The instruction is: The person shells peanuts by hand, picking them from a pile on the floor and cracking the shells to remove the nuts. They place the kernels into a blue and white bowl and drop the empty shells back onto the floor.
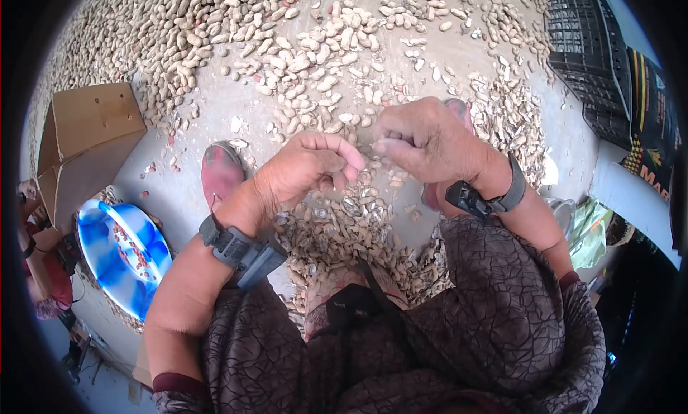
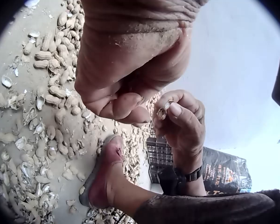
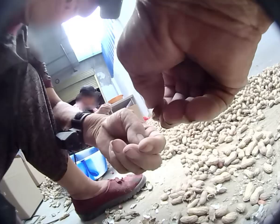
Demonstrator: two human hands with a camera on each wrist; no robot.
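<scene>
My right hand (image 1: 430, 141) pinches a piece of peanut shell (image 2: 163, 111) between thumb and forefinger, its other fingers folded into the palm. Facing it, a short gap away, is my left hand (image 1: 312, 167). The fingers of the left hand are curled in toward the palm, and nothing shows between them; the inside of the palm is hidden. Beneath both hands lies a heap of broken peanut shells (image 1: 344, 227) on the floor between the feet. Whole peanuts (image 1: 315, 63) are scattered just ahead of the hands.
A large spread of unshelled peanuts (image 1: 172, 27) covers the floor ahead. On the left stand a cardboard box (image 1: 93, 120) and a blue-and-white basin (image 1: 107, 253) with red kernels inside. Black crates (image 1: 591, 48) line the right side. Another person (image 3: 87, 100) sits in the background.
</scene>
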